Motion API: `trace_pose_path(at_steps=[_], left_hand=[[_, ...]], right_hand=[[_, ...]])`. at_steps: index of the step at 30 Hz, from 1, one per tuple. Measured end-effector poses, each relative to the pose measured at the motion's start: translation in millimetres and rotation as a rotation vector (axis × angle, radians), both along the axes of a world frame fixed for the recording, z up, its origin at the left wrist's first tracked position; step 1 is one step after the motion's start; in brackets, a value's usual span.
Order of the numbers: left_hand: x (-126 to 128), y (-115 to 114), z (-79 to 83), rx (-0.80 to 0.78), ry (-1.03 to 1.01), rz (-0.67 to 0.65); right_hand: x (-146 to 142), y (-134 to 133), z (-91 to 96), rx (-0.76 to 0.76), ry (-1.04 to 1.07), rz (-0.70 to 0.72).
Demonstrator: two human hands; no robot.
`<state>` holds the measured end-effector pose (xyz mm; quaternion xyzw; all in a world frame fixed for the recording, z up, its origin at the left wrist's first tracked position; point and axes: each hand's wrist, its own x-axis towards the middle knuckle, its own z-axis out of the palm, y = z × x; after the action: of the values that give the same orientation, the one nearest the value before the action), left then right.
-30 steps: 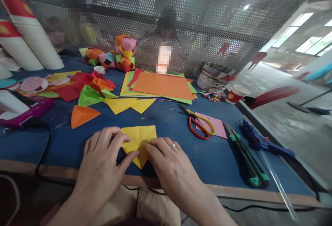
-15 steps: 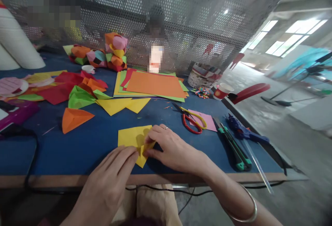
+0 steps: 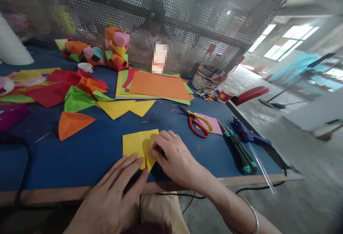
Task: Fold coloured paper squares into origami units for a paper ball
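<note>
A partly folded yellow paper (image 3: pixel 136 144) lies on the blue table (image 3: pixel 88 151) near its front edge. My left hand (image 3: pixel 118 194) lies flat with its fingers stretched out, the fingertips pressing the paper's lower corner. My right hand (image 3: pixel 174 159), with a ring on one finger, has its fingers bent and pressed onto the paper's right edge along a fold.
Folded orange (image 3: pixel 72 123), green (image 3: pixel 77 100) and yellow (image 3: pixel 124 108) papers lie behind, with a stack of sheets (image 3: pixel 158 86). Red-and-yellow scissors (image 3: pixel 198 123), a pink sheet, a green knife (image 3: pixel 238 148) and a blue glue gun (image 3: pixel 249 136) lie right. A mesh screen (image 3: pixel 171 19) backs the table.
My left hand slid back toward the table's front edge and flattened out. My right hand moved up onto the paper's right side. The view swung to the right.
</note>
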<state>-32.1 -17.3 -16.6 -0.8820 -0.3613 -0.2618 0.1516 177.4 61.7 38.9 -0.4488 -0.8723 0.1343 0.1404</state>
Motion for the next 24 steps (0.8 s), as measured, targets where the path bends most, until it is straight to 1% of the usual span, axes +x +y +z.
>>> trace_pose_path(at_steps=[12,16,20,22,24], left_hand=[[-5.8,1.4,-4.9,-0.032,0.021,-0.027],[-2.8,2.4,-1.9,-0.011,0.025,-0.023],[3.6,3.0,1.2,0.048,-0.026,0.002],[4.8,2.6,0.8,0.04,-0.025,0.02],[4.0,1.7,-0.8,0.014,0.016,0.021]], right_hand=[[-1.2,-2.9,-3.8,0.055,-0.044,-0.016],[-1.2,-3.0,-8.2,0.106,-0.049,-0.021],[-2.0,-3.2,-9.1,0.138,-0.069,-0.013],[-2.2,-3.2,-8.3,0.132,-0.072,-0.013],[-2.4,-3.2,-7.4,0.121,-0.067,-0.016]])
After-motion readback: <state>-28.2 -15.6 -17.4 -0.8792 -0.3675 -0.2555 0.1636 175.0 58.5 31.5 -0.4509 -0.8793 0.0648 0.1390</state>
